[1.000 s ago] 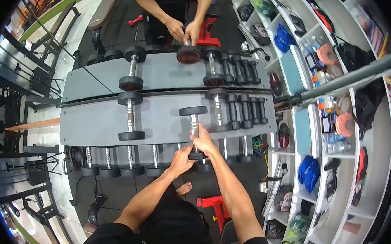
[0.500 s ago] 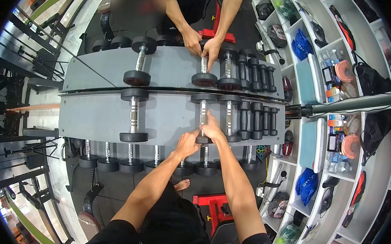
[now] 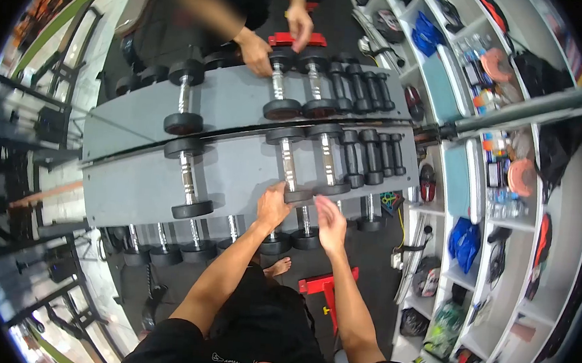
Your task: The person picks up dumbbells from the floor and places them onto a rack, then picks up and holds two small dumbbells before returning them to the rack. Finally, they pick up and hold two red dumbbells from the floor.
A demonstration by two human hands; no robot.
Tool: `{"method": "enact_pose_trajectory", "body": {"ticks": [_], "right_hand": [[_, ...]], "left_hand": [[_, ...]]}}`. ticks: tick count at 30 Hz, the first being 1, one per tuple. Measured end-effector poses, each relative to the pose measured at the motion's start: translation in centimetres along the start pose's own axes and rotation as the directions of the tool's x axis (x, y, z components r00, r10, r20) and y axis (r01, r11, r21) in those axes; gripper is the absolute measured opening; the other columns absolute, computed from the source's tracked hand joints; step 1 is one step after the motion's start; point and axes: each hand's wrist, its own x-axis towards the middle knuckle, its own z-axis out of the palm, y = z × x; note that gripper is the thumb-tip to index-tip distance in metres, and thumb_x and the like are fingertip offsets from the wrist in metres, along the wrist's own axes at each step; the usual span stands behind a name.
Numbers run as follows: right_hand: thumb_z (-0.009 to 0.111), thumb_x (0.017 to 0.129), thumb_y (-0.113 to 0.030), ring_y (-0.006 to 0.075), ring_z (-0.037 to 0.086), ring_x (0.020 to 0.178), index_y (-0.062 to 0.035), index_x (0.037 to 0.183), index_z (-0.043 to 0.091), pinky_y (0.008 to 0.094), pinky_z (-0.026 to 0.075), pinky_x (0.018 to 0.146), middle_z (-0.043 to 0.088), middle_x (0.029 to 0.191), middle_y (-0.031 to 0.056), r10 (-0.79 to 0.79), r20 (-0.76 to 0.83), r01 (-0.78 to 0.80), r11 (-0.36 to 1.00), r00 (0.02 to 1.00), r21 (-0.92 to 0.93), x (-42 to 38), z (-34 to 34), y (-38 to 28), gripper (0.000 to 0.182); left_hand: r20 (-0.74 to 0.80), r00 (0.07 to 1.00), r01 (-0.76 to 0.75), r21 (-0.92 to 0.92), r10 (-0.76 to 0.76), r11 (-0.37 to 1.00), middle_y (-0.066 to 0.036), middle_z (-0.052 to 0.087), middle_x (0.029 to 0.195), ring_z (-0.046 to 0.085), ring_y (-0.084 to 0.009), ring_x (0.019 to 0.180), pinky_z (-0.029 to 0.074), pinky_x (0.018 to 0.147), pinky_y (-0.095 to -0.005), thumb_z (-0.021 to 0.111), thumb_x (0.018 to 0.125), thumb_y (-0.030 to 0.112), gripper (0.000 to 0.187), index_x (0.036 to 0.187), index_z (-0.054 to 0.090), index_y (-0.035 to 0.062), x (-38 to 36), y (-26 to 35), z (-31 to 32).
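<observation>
A chrome-handled dumbbell point(image 3: 288, 162) with black heads lies on the grey rack shelf point(image 3: 238, 171). My left hand point(image 3: 274, 206) is at the left side of its near head, fingers curled against it and partly hidden. My right hand point(image 3: 329, 218) is off the dumbbell, just right of the near head, with its fingers stretched out and nothing in them. Close on the right lies a second chrome-handled dumbbell point(image 3: 327, 158). Farther left on the shelf is another dumbbell point(image 3: 186, 177).
Several small black dumbbells point(image 3: 372, 160) line the shelf's right end. A lower row of dumbbells point(image 3: 197, 246) sits beneath. Behind the shelf, a mirror point(image 3: 229, 96) reflects the rack and my arms. White cubbies point(image 3: 425, 285) stand at right; a red metal frame point(image 3: 327, 285) is below.
My right hand has let go of the dumbbell's handle and drawn back to the right, fingers opening. My left hand stays at the near head. The view has tilted and shifted.
</observation>
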Motion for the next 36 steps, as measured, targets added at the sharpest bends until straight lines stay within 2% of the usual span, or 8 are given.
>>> {"method": "enact_pose_trajectory", "body": {"ticks": [6,9,13,18,20,23,29,36], "right_hand": [[0.053,0.089,0.006,0.0202,0.065,0.109,-0.0002,0.127,0.057,0.0309,0.051,0.094,0.066,0.120,0.0132,0.354,-0.090,-0.354,0.935,0.931,0.011,-14.2,-3.6,5.4,0.038],[0.054,0.087,0.001,0.0225,0.067,0.107,0.0000,0.125,0.059,0.0336,0.052,0.093,0.068,0.118,0.0148,0.446,-0.137,-0.454,0.891,0.884,-0.026,-21.2,-3.5,8.2,0.039],[0.054,0.087,-0.004,0.0301,0.066,0.106,-0.0008,0.122,0.061,0.0371,0.051,0.093,0.068,0.116,0.0176,0.535,-0.322,-0.553,0.832,0.781,0.039,-29.8,-1.7,9.4,0.037],[0.055,0.088,-0.008,0.0302,0.064,0.110,-0.0021,0.124,0.060,0.0370,0.051,0.096,0.069,0.115,0.0157,0.672,-0.511,-0.681,0.702,0.536,0.210,-41.4,4.3,12.1,0.038],[0.056,0.087,-0.012,0.0317,0.066,0.105,-0.0040,0.120,0.063,0.0392,0.052,0.091,0.070,0.110,0.0162,0.674,-0.592,-0.685,0.680,0.442,0.263,-45.8,8.5,13.9,0.035],[0.058,0.087,-0.014,0.0341,0.068,0.095,-0.0060,0.114,0.066,0.0414,0.054,0.083,0.071,0.101,0.0175,0.681,-0.677,-0.709,0.621,0.278,0.333,-51.3,15.8,17.0,0.030],[0.067,0.083,-0.019,0.0270,0.069,0.092,-0.0058,0.121,0.062,0.0380,0.054,0.084,0.071,0.102,0.0148,0.703,-0.711,-0.398,0.659,0.024,0.638,-58.8,26.2,17.8,0.040],[0.074,0.079,-0.028,0.0345,0.055,0.124,-0.0045,0.139,0.046,0.0415,0.044,0.103,0.056,0.132,0.0217,0.564,-0.799,-0.181,0.780,-0.210,0.598,-66.0,29.3,14.3,0.070]], "left_hand": [[-0.104,0.953,-0.258,0.226,0.286,0.940,-0.022,0.056,0.119,0.053,-0.0410,0.112,0.042,0.096,-0.0459,0.075,0.074,0.008,0.061,0.127,0.046,-0.0016,-1.6,0.4,1.0],[-0.106,0.734,-0.594,0.377,0.671,0.710,-0.025,0.051,0.129,0.047,-0.0434,0.121,0.035,0.105,-0.0493,0.076,0.073,0.008,0.070,0.133,0.043,-0.0059,-2.4,-1.4,1.7],[0.069,0.830,-0.546,0.302,0.553,0.782,-0.031,0.049,0.132,0.046,-0.0443,0.123,0.033,0.109,-0.0472,0.065,0.084,0.015,0.065,0.136,0.039,-0.0119,-1.5,-2.6,1.6],[0.238,0.689,-0.717,0.360,0.685,0.596,-0.033,0.045,0.134,0.043,-0.0465,0.126,0.033,0.109,-0.0482,0.075,0.078,0.015,0.081,0.140,0.031,-0.0133,-0.1,-3.1,1.0],[0.261,0.796,-0.576,0.605,0.546,0.550,-0.032,0.044,0.135,0.044,-0.0451,0.126,0.035,0.107,-0.0500,0.077,0.076,0.019,0.086,0.142,0.031,-0.0086,-0.1,-2.4,0.8],[0.142,0.681,-0.543,0.756,0.718,0.365,-0.031,0.043,0.136,0.044,-0.0439,0.126,0.037,0.105,-0.0516,0.079,0.074,0.022,0.088,0.144,0.031,-0.0028,-2.5,-0.7,1.5],[0.451,0.239,-0.970,0.160,0.860,0.185,-0.028,0.037,0.144,0.036,-0.0442,0.133,0.028,0.111,-0.0509,0.066,0.079,0.012,0.072,0.143,0.035,-0.0023,-14.2,0.2,5.6],[0.720,-0.230,-0.904,-0.407,0.654,0.130,-0.023,0.029,0.150,0.029,-0.0408,0.139,0.025,0.115,-0.0472,0.071,0.076,0.009,0.080,0.146,0.033,0.0010,-37.4,-3.5,8.4]]}}
